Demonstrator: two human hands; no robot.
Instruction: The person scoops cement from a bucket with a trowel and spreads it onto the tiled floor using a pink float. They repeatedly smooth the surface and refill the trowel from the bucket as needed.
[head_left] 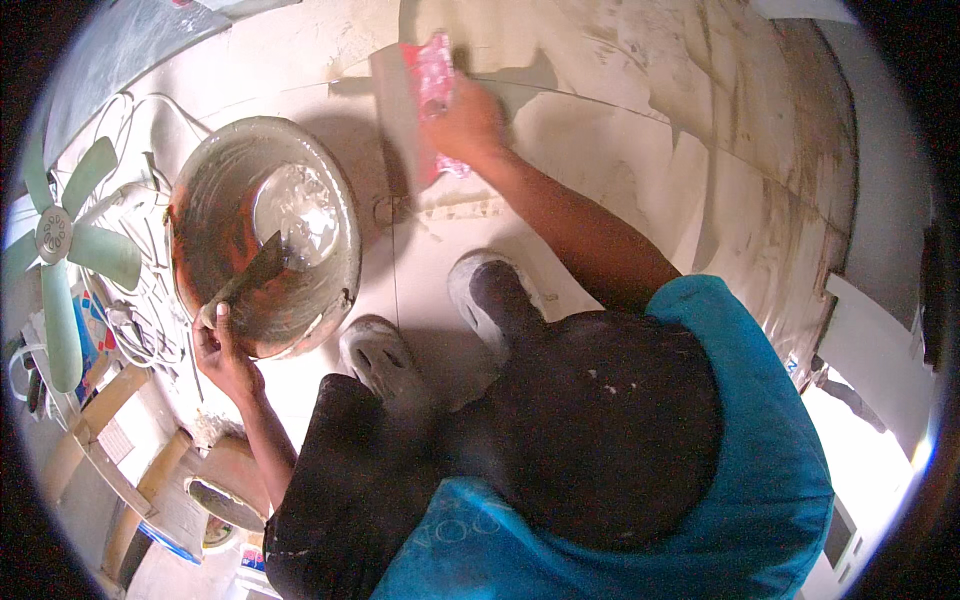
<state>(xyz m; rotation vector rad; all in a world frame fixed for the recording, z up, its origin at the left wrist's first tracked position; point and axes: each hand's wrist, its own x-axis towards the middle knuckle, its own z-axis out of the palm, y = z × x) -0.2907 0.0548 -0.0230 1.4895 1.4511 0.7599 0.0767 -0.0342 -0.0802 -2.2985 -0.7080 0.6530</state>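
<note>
Two grasps: left hand (228, 360) hides scraper (254, 270) handle; blurred right hand (468, 122) clutches trowel (393, 122), extending left of my fingers.

Pale tiled floor (420, 275), green-bladed fan (55, 235), bright light (870, 462) at lower right

A person grips a flat trowel (395, 115) and a scraper (262, 268) beside a mixing tub (212, 205).
The right hand (468, 122), blurred, holds the red-backed trowel over a pale, smeared surface (600, 150); the left hand (228, 360), at the tub's rim, holds the scraper angled toward wet whitish mix (297, 208).
</note>
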